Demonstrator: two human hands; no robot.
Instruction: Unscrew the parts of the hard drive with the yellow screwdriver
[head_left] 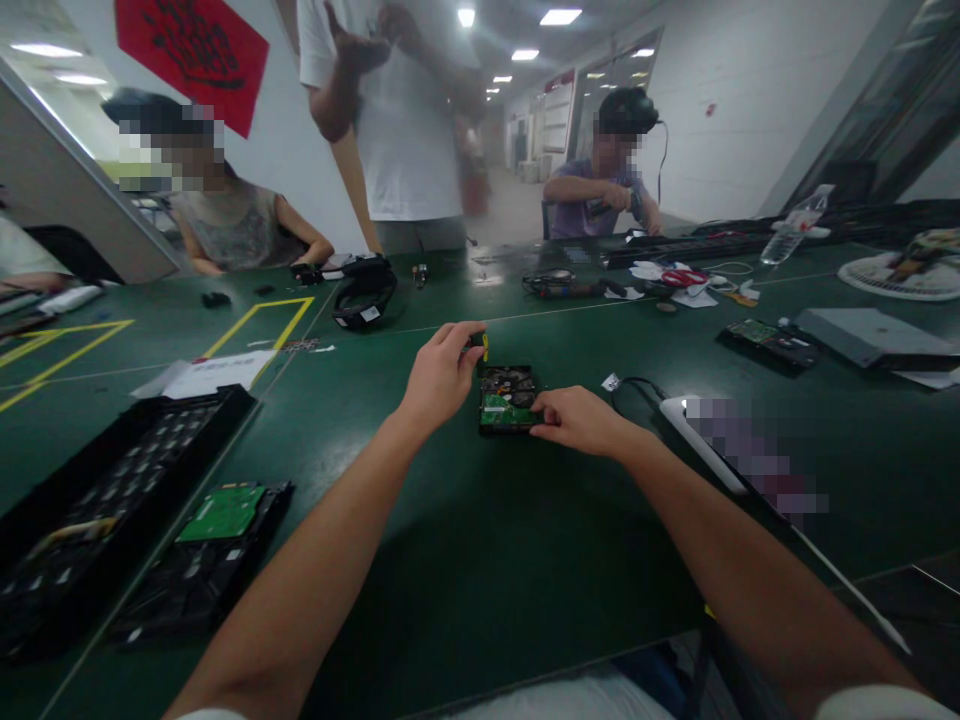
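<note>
A black hard drive (507, 397) with a green circuit board on top lies on the green table (480, 560) in front of me. My left hand (439, 375) hovers at its far left corner, fingers pinched round a small yellow-handled tool (485, 346) that stands upright over the drive. My right hand (577, 420) rests on the table at the drive's near right corner, fingers closed against its edge and holding it steady.
A black tray (90, 500) and another drive with a green board (223, 513) lie at the near left. A white device (705, 440) with a black cable sits right of my hand. Other people sit and stand across the table, among drives, scissors and a bottle (791, 235).
</note>
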